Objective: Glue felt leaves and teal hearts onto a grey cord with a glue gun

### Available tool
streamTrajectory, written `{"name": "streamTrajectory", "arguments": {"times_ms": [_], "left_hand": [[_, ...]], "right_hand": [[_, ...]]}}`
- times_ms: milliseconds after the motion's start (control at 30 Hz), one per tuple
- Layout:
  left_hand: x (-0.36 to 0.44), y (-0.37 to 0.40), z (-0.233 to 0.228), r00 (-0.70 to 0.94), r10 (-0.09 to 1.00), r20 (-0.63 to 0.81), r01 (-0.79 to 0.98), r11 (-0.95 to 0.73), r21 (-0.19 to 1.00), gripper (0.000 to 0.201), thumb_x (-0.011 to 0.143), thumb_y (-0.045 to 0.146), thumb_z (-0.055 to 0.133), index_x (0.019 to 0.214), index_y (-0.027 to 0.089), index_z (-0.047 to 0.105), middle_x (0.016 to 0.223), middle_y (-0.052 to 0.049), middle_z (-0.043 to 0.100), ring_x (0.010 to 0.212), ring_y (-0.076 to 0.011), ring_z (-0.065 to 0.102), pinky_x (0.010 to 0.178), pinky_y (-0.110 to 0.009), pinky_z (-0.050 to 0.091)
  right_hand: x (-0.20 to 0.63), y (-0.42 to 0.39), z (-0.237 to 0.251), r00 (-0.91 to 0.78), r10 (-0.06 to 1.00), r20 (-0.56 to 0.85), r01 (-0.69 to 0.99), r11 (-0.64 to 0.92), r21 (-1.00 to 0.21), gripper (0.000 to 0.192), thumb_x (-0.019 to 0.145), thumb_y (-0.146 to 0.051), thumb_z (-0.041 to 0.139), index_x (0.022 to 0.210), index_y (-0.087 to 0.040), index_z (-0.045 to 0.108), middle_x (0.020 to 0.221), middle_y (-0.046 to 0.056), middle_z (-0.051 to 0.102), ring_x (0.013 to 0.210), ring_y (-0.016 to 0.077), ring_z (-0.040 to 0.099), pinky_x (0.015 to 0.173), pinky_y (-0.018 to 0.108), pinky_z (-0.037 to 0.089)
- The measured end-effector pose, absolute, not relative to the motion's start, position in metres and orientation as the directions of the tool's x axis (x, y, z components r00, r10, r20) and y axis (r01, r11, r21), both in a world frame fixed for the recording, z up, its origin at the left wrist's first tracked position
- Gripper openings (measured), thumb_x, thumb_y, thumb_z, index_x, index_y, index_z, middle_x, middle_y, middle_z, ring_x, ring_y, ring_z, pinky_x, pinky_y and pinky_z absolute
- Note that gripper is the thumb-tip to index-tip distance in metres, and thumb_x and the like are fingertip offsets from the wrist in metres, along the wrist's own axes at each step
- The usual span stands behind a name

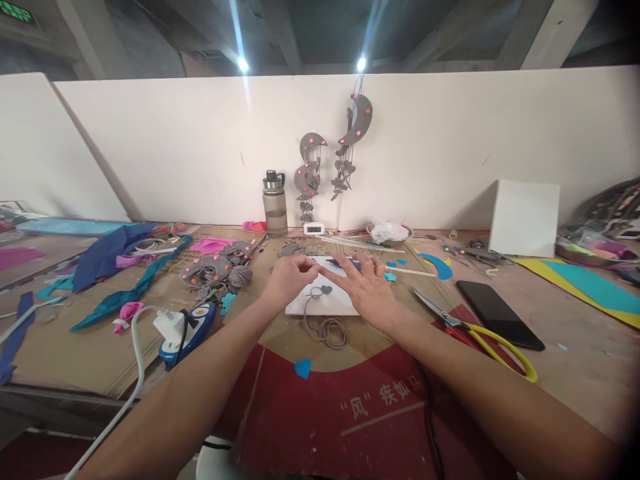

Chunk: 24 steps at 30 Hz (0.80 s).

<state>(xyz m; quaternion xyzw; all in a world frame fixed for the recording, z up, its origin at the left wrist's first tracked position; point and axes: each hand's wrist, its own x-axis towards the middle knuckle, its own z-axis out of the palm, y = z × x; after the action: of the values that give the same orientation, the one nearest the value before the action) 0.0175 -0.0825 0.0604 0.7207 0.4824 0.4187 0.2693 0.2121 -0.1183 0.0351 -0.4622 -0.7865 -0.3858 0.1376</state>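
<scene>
Two bare forearms (210, 373), lower left and lower right of frame; left hand (289, 279) and right hand (373, 290) also bare.

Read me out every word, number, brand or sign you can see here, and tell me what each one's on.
"“风” 疾如马": gold characters on the red printed cardboard; the arm may hide more.
Green lit sign, top left: cut off and too blurred to read.
Small white rectangular digital display: dark digits, too small to read.
Blue-and-white plastic power strip: printed label, too blurred to read.
</scene>
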Motion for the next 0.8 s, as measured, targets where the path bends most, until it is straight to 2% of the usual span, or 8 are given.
{"name": "streamTrajectory", "arguments": {"times_ms": [167, 333, 467, 533, 633, 733, 800], "left_hand": [[0.014, -0.080, 0.062, 0.181, 0.933, 0.312, 0.435, -0.360, 0.825, 0.020, 0.075, 0.032, 0.058, 0.073, 0.015, 0.068, 0.056, 0.000, 0.061, 0.052, -0.0106, 0.054, 0.052, -0.022, 0.040], [0.015, -0.072, 0.057, 0.253, 0.926, 0.279, 0.133, -0.319, 0.938, 0.027, 0.078, 0.038, 0.058, 0.072, 0.013, 0.065, 0.064, -0.003, 0.062, 0.053, -0.0096, 0.052, 0.054, -0.024, 0.043], [0.016, -0.063, 0.046, 0.258, 0.928, 0.270, -0.084, -0.257, 0.963, 0.027, 0.078, 0.039, 0.062, 0.078, 0.012, 0.065, 0.069, -0.004, 0.062, 0.057, -0.0095, 0.053, 0.057, -0.024, 0.043], [0.016, -0.062, 0.045, 0.241, 0.938, 0.249, -0.170, -0.212, 0.962, 0.029, 0.076, 0.039, 0.065, 0.082, 0.011, 0.066, 0.073, -0.005, 0.063, 0.058, -0.0092, 0.054, 0.057, -0.024, 0.043], [0.018, -0.069, 0.049, 0.308, 0.927, 0.212, -0.217, -0.148, 0.965, 0.032, 0.073, 0.041, 0.070, 0.082, 0.010, 0.066, 0.070, -0.004, 0.062, 0.056, -0.0084, 0.052, 0.056, -0.024, 0.040], [0.023, -0.079, 0.052, 0.425, 0.889, 0.171, -0.217, -0.084, 0.973, 0.034, 0.071, 0.042, 0.073, 0.081, 0.009, 0.068, 0.068, -0.003, 0.061, 0.053, -0.0072, 0.050, 0.053, -0.023, 0.037], [0.028, -0.085, 0.053, 0.489, 0.861, 0.144, -0.231, -0.032, 0.972, 0.033, 0.071, 0.041, 0.074, 0.077, 0.009, 0.067, 0.067, -0.003, 0.061, 0.052, -0.0063, 0.049, 0.052, -0.023, 0.035]], "right_hand": [[0.211, -0.119, 0.035, -0.531, 0.620, 0.577, 0.840, 0.296, 0.456, 0.077, 0.086, -0.006, 0.042, 0.146, -0.048, 0.018, 0.149, 0.001, 0.036, 0.118, 0.0327, 0.037, 0.090, 0.050, 0.032], [0.213, -0.116, 0.037, -0.496, 0.627, 0.601, 0.868, 0.344, 0.358, 0.083, 0.082, 0.001, 0.041, 0.145, -0.050, 0.022, 0.147, 0.003, 0.038, 0.116, 0.0341, 0.038, 0.086, 0.052, 0.034], [0.214, -0.113, 0.037, -0.474, 0.608, 0.636, 0.873, 0.416, 0.253, 0.080, 0.080, 0.002, 0.043, 0.142, -0.047, 0.032, 0.142, 0.005, 0.043, 0.111, 0.0328, 0.039, 0.083, 0.050, 0.034], [0.214, -0.114, 0.038, -0.444, 0.597, 0.668, 0.864, 0.482, 0.144, 0.066, 0.084, -0.004, 0.045, 0.138, -0.042, 0.043, 0.133, 0.007, 0.051, 0.108, 0.0308, 0.041, 0.084, 0.049, 0.035], [0.212, -0.117, 0.044, -0.333, 0.578, 0.745, 0.802, 0.589, -0.098, 0.039, 0.092, -0.021, 0.047, 0.128, -0.031, 0.057, 0.116, 0.008, 0.060, 0.105, 0.0264, 0.045, 0.088, 0.046, 0.037], [0.209, -0.120, 0.049, -0.241, 0.602, 0.762, 0.668, 0.672, -0.320, 0.032, 0.091, -0.030, 0.052, 0.121, -0.025, 0.061, 0.110, 0.007, 0.063, 0.104, 0.0226, 0.050, 0.090, 0.041, 0.041], [0.207, -0.120, 0.048, -0.214, 0.638, 0.740, 0.568, 0.697, -0.437, 0.027, 0.089, -0.033, 0.056, 0.112, -0.024, 0.065, 0.104, 0.006, 0.065, 0.098, 0.0202, 0.054, 0.085, 0.037, 0.044]]}}
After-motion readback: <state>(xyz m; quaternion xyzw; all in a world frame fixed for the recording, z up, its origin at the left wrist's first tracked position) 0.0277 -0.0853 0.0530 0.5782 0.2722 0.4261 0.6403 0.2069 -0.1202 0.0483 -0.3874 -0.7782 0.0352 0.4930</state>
